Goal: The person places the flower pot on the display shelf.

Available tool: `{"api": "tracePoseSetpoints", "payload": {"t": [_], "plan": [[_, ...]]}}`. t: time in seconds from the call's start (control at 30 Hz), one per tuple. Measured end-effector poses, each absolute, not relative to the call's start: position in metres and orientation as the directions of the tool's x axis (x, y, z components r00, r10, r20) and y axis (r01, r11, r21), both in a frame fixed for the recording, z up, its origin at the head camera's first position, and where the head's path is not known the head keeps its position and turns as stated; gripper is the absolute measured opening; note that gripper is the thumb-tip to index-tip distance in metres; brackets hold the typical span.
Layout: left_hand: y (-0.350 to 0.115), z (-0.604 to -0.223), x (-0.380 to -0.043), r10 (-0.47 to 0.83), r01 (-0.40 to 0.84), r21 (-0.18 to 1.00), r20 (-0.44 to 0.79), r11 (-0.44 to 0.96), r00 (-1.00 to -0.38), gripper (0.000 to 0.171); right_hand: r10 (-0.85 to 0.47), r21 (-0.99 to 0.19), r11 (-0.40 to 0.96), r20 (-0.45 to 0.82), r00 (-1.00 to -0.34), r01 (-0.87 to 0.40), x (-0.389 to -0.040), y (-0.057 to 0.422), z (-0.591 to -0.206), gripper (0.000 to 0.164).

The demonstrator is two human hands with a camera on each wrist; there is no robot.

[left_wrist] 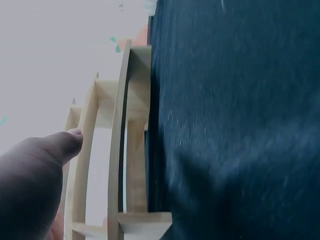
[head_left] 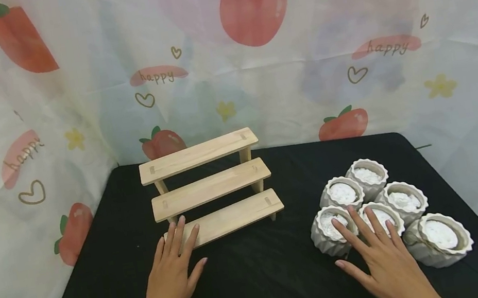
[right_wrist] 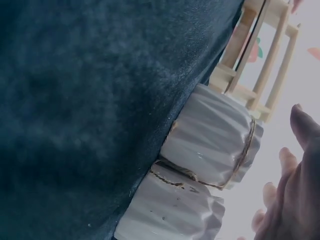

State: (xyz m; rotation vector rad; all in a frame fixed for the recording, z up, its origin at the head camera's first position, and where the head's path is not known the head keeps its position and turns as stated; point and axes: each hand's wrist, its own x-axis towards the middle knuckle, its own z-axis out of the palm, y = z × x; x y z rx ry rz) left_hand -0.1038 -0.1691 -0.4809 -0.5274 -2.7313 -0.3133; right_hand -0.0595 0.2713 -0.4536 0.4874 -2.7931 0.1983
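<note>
A three-step wooden display stand [head_left: 212,188] is on the black tabletop, left of centre in the head view. My left hand [head_left: 170,277] has its fingers spread over the left end of the lowest shelf; whether they touch it I cannot tell. On the right, several white pleated pots [head_left: 438,240] with scalloped rims stand bunched together, a white filling inside each. My right hand [head_left: 386,264] is spread over the near pots and partly hides them. Twine [right_wrist: 245,155] circles a pot in the right wrist view. Neither hand holds anything.
A black cloth [head_left: 260,281] covers the table. Behind it and on the left hangs a pale curtain [head_left: 201,30] printed with fruit, hearts and "happy". The table's right edge runs just beyond the pots.
</note>
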Motion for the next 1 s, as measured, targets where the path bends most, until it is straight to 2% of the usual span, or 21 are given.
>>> {"api": "tracePoseSetpoints", "payload": {"t": [0.3, 0.53, 0.87, 1.0], "plan": [[-0.184, -0.481, -0.121, 0.195, 0.336, 0.235, 0.472, 0.912, -0.86, 0.078, -0.284, -0.1, 0.939, 0.32, -0.904, -0.33, -0.064, 0.278, -0.452, 0.086], [-0.19, -0.492, -0.139, 0.074, 0.286, 0.326, 0.534, 0.901, -0.842, 0.082, -0.221, -0.119, 0.956, 0.316, -0.923, -0.269, -0.065, 0.3, -0.452, 0.09], [-0.196, -0.502, -0.155, 0.04, 0.327, 0.472, 0.521, 0.819, -0.853, 0.087, -0.078, -0.161, 0.979, 0.286, -0.955, -0.128, -0.06, 0.331, -0.453, 0.091], [-0.196, -0.505, -0.161, 0.037, 0.373, 0.522, 0.544, 0.767, -0.838, 0.089, -0.025, -0.178, 0.981, 0.278, -0.96, -0.077, -0.058, 0.343, -0.455, 0.09]]}}
